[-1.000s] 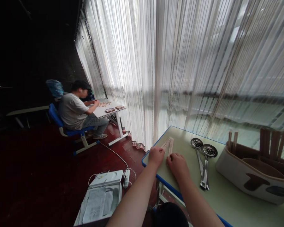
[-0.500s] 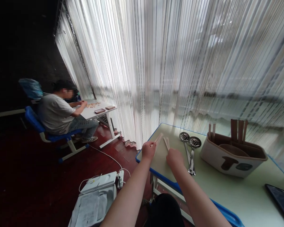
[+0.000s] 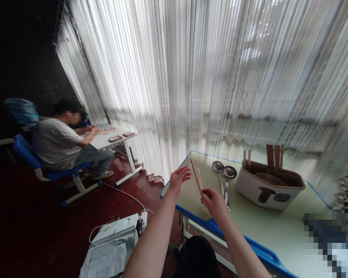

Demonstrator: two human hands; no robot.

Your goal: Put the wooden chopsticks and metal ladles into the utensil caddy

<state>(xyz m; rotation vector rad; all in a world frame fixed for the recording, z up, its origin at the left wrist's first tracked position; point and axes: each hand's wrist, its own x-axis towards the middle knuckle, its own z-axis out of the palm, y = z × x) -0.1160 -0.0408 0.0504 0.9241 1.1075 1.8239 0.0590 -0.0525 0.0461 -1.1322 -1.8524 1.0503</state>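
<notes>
My right hand is closed on wooden chopsticks, which point up and away over the table. Paler chopsticks show just behind them; whether these are in the same grip or lie on the table I cannot tell. My left hand is a little to the left, over the table's corner, its fingers apart and no clear hold on anything. Two metal slotted ladles lie to the right of my right hand, their handles close together.
On the blue-edged table, a white and brown utensil holder has upright chopsticks in it. A pixelated dark object lies at the right. Left of the table is a white box with papers. A person sits at another table.
My left hand has opened from its grip on chopsticks. My right hand has turned, and its chopsticks now stand out longer. The view has shifted slightly.
</notes>
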